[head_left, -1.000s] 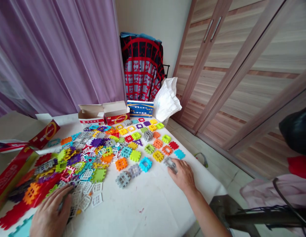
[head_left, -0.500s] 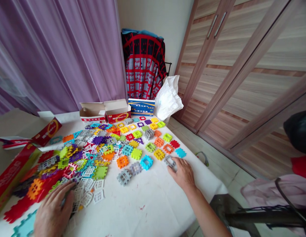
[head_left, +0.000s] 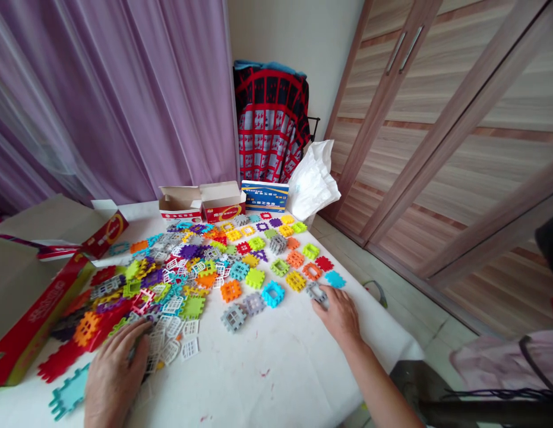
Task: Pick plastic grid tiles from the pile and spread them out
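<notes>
My right hand (head_left: 341, 314) has its thumb and fingers closed around the near edge of a grey square interlocking block (head_left: 316, 291), which rests on the table's right side. Close by lie a light-blue flat piece (head_left: 335, 279), an orange frame block (head_left: 312, 271) and a yellow window block (head_left: 296, 281). At the near edge of the heap, my left hand (head_left: 116, 371) curls its fingers together. Something dark shows between its thumb and fingers, mostly hidden. Beside those fingertips are white window-grid pieces (head_left: 170, 352); a teal toothed plate (head_left: 71, 391) lies left of the wrist.
A mixed heap of interlocking pieces (head_left: 191, 251) covers the table's left and middle. An open red carton (head_left: 44, 309) stands at the left. Small red boxes (head_left: 223, 211), a blue box (head_left: 265, 199) and a white bag (head_left: 314, 184) line the back of the white-covered table (head_left: 258, 386).
The whole view has shifted, so everything appears a little farther right. My right hand still touches the grey block, and my left hand stays beside the heap.
</notes>
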Motion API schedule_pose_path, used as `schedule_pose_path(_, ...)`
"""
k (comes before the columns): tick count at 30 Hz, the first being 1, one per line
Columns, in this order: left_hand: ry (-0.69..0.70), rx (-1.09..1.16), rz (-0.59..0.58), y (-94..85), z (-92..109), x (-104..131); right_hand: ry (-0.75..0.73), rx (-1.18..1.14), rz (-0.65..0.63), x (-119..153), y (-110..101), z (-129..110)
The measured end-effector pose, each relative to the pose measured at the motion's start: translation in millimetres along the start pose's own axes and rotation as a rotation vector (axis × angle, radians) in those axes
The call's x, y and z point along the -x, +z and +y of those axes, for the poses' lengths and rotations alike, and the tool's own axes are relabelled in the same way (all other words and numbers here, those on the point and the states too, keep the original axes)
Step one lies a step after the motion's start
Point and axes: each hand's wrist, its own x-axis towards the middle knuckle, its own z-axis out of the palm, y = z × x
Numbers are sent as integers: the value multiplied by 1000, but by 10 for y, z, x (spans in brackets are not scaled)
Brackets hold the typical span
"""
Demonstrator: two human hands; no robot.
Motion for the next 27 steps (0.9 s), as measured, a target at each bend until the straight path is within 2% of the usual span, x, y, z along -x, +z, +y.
schedule_pose_path(8, 14, 4, 9, 4, 8, 6, 12, -23, 20, 30, 8, 0)
schedule_pose_path(13, 6, -7, 13, 36, -20, 26, 43, -77, 111, 20, 28, -22)
schedule_pose_path(19, -11, 5, 2, 41, -12, 37, 11, -147, 111, -14, 38, -218)
schedule_pose_path(27, -37, 52, -3, 8, 40, 23, -54, -158, 63, 92, -60, -511)
